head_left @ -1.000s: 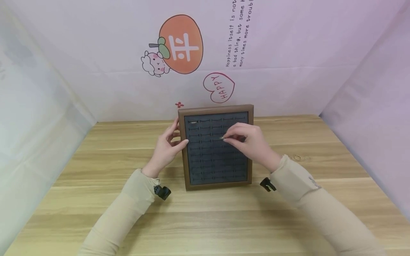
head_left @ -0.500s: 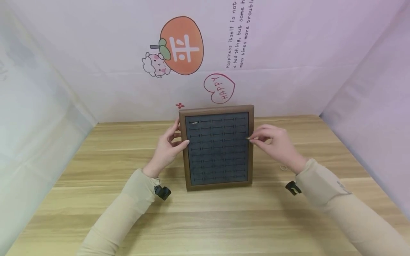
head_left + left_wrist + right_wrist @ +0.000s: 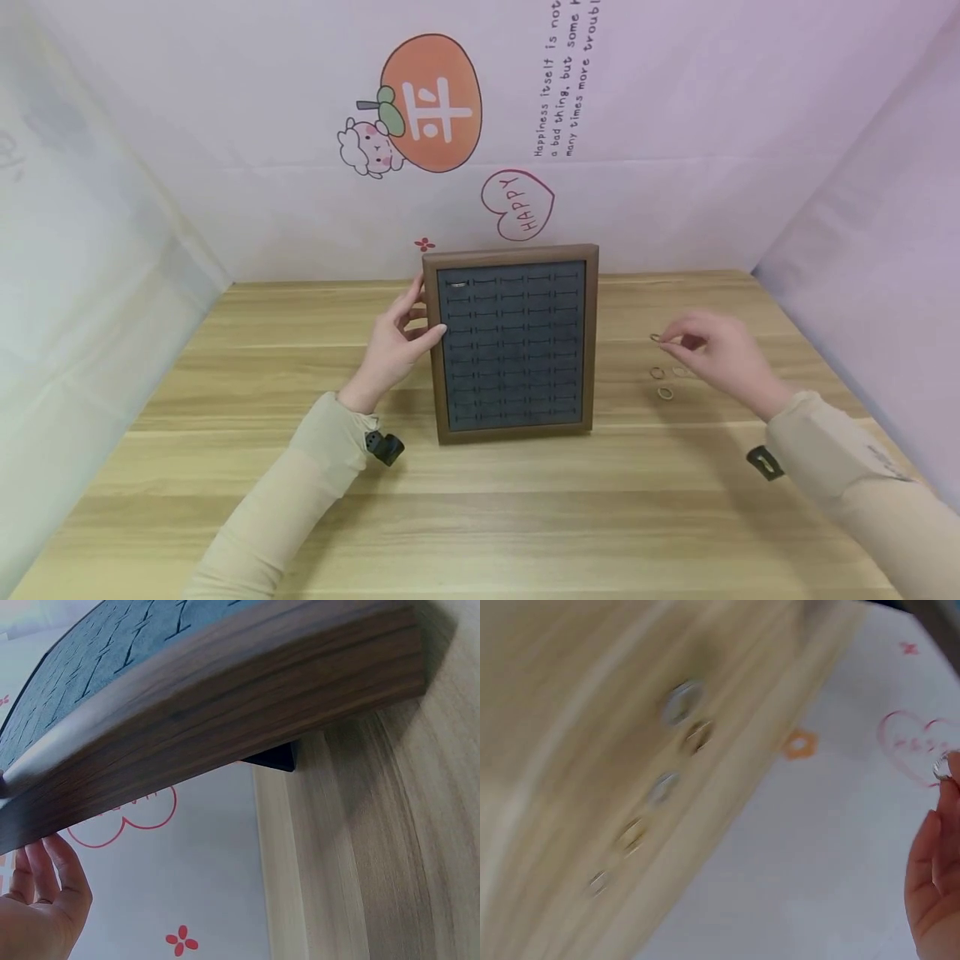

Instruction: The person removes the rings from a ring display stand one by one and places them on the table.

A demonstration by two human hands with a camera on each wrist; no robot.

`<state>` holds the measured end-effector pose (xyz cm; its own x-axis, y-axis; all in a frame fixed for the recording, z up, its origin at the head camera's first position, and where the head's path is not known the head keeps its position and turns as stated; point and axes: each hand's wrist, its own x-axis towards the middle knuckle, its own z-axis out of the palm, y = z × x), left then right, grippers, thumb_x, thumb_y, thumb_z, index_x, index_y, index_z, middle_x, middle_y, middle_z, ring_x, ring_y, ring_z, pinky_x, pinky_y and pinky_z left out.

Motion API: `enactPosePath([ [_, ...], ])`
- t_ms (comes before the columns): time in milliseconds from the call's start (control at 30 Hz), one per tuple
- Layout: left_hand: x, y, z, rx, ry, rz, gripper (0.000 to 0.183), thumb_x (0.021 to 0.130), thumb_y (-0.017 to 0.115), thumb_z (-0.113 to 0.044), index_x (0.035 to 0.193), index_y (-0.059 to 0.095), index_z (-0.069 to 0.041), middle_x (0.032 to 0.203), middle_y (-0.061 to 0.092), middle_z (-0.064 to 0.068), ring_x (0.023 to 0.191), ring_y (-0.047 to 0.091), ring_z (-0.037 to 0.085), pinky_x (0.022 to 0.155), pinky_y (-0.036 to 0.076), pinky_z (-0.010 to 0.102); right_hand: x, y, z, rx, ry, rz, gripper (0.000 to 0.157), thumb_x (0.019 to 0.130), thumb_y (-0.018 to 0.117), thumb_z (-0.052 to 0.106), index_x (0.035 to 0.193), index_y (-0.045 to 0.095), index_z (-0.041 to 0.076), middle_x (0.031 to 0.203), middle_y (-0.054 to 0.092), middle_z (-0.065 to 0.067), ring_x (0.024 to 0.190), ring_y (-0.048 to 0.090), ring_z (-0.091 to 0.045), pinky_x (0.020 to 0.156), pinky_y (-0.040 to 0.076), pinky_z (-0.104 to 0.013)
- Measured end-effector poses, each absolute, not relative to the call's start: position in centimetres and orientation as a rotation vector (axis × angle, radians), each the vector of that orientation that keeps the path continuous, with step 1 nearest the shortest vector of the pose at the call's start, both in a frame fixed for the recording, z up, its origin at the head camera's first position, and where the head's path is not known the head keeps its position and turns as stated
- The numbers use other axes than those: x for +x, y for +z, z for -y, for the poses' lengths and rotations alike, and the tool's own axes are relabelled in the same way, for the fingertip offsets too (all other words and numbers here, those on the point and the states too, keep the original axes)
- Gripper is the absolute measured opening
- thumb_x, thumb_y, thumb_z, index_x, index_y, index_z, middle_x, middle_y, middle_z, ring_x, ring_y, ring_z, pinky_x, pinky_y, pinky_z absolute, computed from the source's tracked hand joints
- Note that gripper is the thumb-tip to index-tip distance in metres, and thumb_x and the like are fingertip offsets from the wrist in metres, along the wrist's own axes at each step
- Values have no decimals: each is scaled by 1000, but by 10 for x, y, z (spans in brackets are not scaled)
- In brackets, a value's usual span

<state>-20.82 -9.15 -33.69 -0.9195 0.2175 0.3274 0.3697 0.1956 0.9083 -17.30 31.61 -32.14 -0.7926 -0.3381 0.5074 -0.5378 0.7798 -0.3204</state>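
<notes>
A ring display board (image 3: 516,350) with a brown wooden frame and dark blue-grey slotted padding stands tilted back on the table. One ring (image 3: 458,285) sits in its top left slot. My left hand (image 3: 393,346) grips the frame's left side, thumb on the front and fingers behind; the left wrist view shows those fingers (image 3: 64,870) at the frame's edge. To the right of the board, my right hand (image 3: 716,354) pinches a small ring (image 3: 942,766) between thumb and fingertips. Below it lie more rings, among them a dark one (image 3: 657,372) and a pale one (image 3: 665,393).
Several loose rings lie in a row on the wooden table (image 3: 480,517), a gold one (image 3: 632,836) among them. A black support piece (image 3: 276,757) shows behind the board. A printed white cloth (image 3: 675,108) hangs close behind, with pale sheets at both sides.
My right hand has moved right, from in front of the board to over the loose rings, still pinching a ring. The left hand has kept its hold on the frame.
</notes>
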Motion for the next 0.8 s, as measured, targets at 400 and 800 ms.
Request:
enactPosePath([
  [400, -209, -337, 92, -562, -1844, 2323, 77, 87, 64, 0, 151, 25, -15, 133, 45, 17, 110, 52, 29, 93, 48, 42, -177, -346, -375, 560, 492, 2931, 11, 74, 74, -1, 78, 73, 9, 84, 72, -10, 73, 63, -15, 67, 52, -32],
  [800, -209, -337, 92, -555, -1836, 2347, 78, 87, 65, -1, 151, 24, -17, 133, 45, 16, 110, 53, 29, 94, 47, 46, -187, -372, -384, 610, 449, 3079, 5, 74, 74, 6, 76, 73, 11, 81, 71, -8, 69, 62, -16, 67, 53, -38],
])
